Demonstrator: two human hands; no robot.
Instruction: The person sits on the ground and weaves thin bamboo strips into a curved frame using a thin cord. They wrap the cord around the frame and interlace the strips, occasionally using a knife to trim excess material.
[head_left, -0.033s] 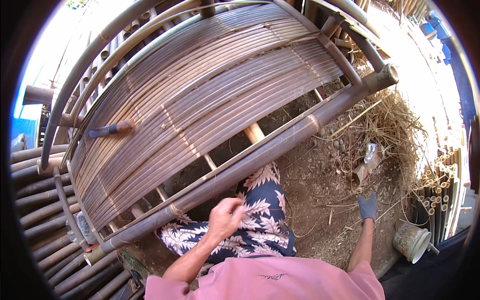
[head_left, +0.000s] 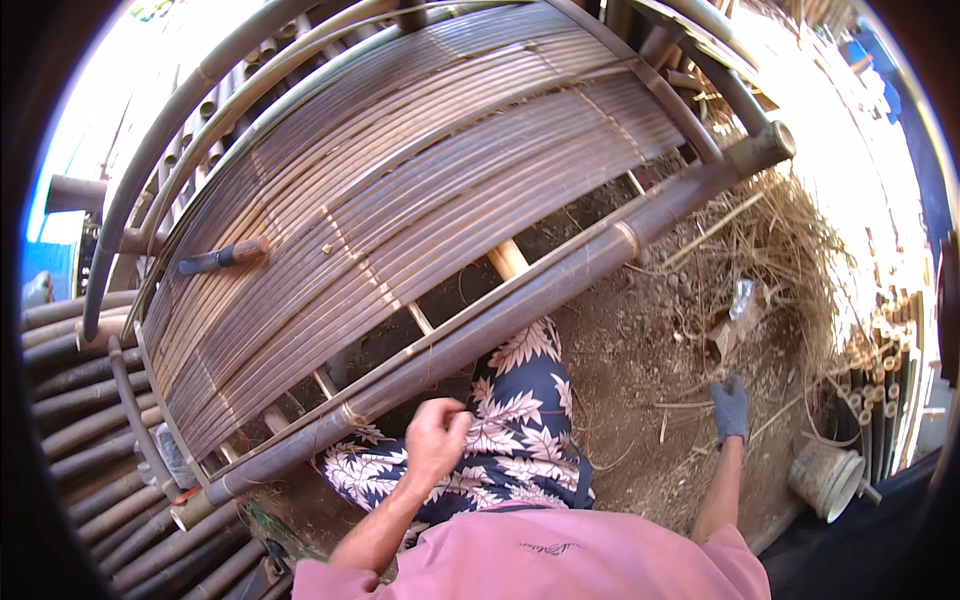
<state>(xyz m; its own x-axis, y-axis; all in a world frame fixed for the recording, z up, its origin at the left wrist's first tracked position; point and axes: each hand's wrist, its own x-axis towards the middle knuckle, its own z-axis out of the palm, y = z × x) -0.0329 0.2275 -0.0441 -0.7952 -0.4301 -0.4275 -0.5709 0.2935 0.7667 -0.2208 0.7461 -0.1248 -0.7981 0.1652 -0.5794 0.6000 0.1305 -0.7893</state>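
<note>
My bare left hand (head_left: 436,438) is over my lap, just this side of the bamboo bench's thick front rail. Its fingers are curled in, and whatever they might hold is hidden. Off to the right, my right hand (head_left: 731,410) wears a grey glove and reaches down over the dirt floor, fingers stretched out. Thin bamboo strips lie near its fingertips. The bamboo bench (head_left: 400,215) has a seat of narrow brown slats, with a gap between the slats and the front rail (head_left: 480,345). On the left of the seat lies a dark tool with a brown end (head_left: 225,257).
Bamboo poles (head_left: 90,430) are stacked at the left. At the right are a heap of dry shavings (head_left: 790,250), a wooden block (head_left: 730,338) with a shiny wrapper (head_left: 741,298), a bundle of cut bamboo (head_left: 875,390) and a dirty white bucket (head_left: 828,482).
My left hand has shifted slightly left, with its fingers curled. The gloved right hand has moved a little up and left over the ground.
</note>
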